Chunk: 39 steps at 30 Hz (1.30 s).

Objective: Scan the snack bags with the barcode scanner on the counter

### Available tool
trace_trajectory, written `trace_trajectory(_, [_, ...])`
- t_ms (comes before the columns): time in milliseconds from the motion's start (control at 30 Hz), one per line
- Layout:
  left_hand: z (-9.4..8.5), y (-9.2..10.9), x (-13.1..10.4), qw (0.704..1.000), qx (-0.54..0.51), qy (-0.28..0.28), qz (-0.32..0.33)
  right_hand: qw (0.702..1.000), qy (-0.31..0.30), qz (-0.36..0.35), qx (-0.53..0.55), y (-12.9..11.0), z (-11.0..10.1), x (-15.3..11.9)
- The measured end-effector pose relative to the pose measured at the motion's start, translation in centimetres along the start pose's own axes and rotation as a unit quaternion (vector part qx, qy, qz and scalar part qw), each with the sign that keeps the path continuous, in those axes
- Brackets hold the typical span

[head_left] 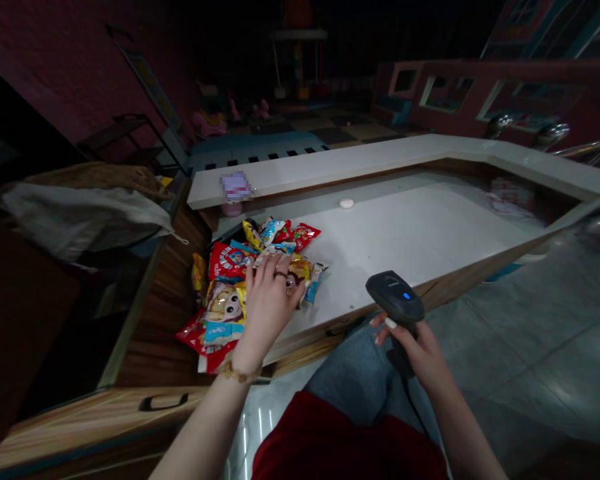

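Observation:
My left hand (270, 293) rests on a heap of snack bags at the left end of the white counter, fingers spread, touching a yellow bag (300, 268). A red bag (229, 261) lies left of the fingers, and a yellow and blue bag (223, 310) with a cartoon face is beside the wrist. More red bags show at the heap's back and front edges. My right hand (415, 343) is wrapped round the handle of a black barcode scanner (395, 297), which has a blue light on top and a cable hanging down. The scanner is over the counter's front edge.
A small white oval object (347, 203) lies on the counter (405, 227). A raised white ledge (330, 163) runs along the back, with a blurred purple item (236, 187) at its left. Grey cloth (90, 217) lies at the left; a drawer handle (163, 402) is below.

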State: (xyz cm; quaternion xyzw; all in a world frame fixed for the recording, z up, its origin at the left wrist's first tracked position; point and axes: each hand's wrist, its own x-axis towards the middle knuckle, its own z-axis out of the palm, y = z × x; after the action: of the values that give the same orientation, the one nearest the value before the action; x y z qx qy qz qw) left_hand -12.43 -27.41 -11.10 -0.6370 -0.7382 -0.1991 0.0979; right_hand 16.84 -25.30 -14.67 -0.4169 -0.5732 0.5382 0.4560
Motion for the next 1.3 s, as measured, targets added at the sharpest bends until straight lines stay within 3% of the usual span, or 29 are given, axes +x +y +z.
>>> trace_trajectory(67, [1.0,0.2,-2.7,1.000,0.009,-0.012,-0.017,1.000,-0.007,0.004,0.001,0.2,0.4,-0.3])
trace_trajectory(167, [2.7,0.3,-4.4,0.998,0.017,-0.041,-0.042,1.000,-0.020,0.004,0.001,0.3,1.0,-0.7])
trace_trajectory(333, [3.2,-0.4,-3.6,0.998,-0.023,-0.019,-0.050,1.000,-0.022,0.007,0.013,0.2,1.4,-1.4])
trace_trajectory(467, [2.6,-0.4,-2.8,0.983,-0.159,0.034,-0.087,1.000,-0.010,0.010,0.006,0.3,0.9,-1.6])
trace_trajectory(533, [2.6,0.2,-2.5,0.944,-0.290,0.068,-0.141,1.000,-0.006,0.012,0.009,0.4,0.7,-1.6])
trace_trajectory(567, [2.6,0.8,-2.3,0.909,-0.369,0.084,-0.175,1.000,-0.004,0.011,0.011,0.5,0.7,-1.6])
trace_trajectory(667, [3.1,2.6,-1.6,0.744,-0.606,0.097,-0.266,1.000,0.002,0.011,0.013,0.6,0.6,-1.7])
trace_trajectory(767, [3.7,4.1,-0.8,0.592,-0.747,-0.002,-0.302,1.000,-0.001,0.020,0.014,0.6,0.6,-1.8])
trace_trajectory(867, [4.4,5.0,0.0,0.508,-0.789,-0.113,-0.326,1.000,-0.004,0.021,0.015,0.4,0.6,-1.8])
trace_trajectory(967, [5.3,5.8,0.6,0.482,-0.786,-0.129,-0.365,1.000,-0.012,0.017,0.007,0.3,0.6,-1.8])
trace_trajectory(1167, [7.5,7.4,1.0,0.501,-0.772,-0.068,-0.386,1.000,0.002,0.021,-0.023,1.0,1.0,-2.1])
trace_trajectory(1300, [8.4,8.1,0.9,0.495,-0.783,-0.070,-0.370,0.999,0.021,0.023,-0.017,1.0,1.3,-1.5])
